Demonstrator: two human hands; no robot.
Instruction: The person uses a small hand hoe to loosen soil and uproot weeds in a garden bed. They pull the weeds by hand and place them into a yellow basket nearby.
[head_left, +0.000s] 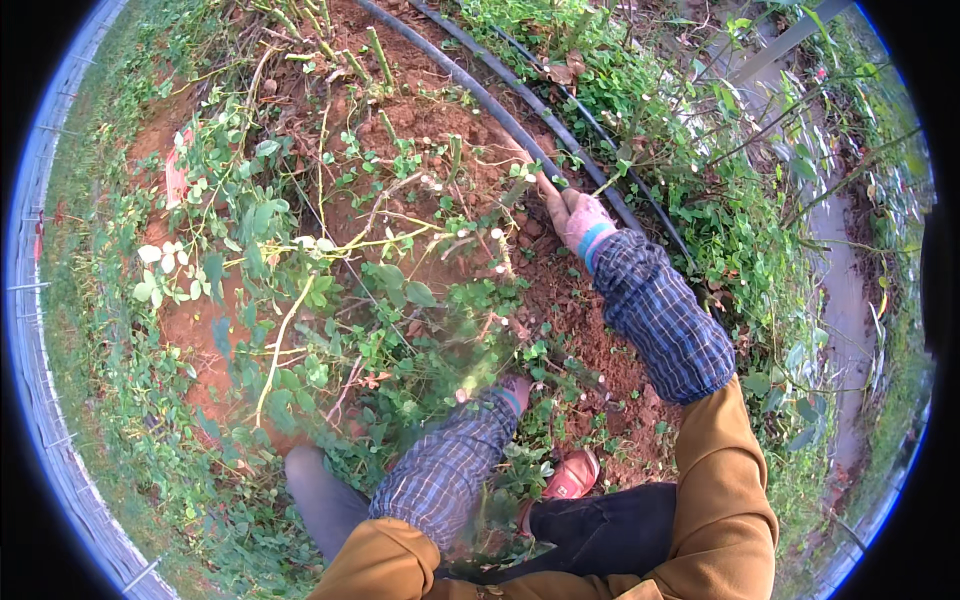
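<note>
My right hand (583, 216), in a soiled pink glove with a blue cuff, reaches down beside a thick black hose (480, 88). Its fingers point towards the hose over red soil, and a blurred tan strip lies at their tips. Whether they grip anything is unclear. My left hand (517, 388), also in a pink glove, is low among weeds and cut woody stems (501, 255). The plaid sleeve cover (457, 450) and leaves hide most of it, so its fingers do not show.
A second black hose (517, 86) and a thinner black tube (600, 131) run alongside. Pruned green stubs (380, 56) rise from the red soil. Leafy cut branches (285, 337) spread at left. A red shoe (572, 475) is by my knee. A grey furrow (847, 300) lies at right.
</note>
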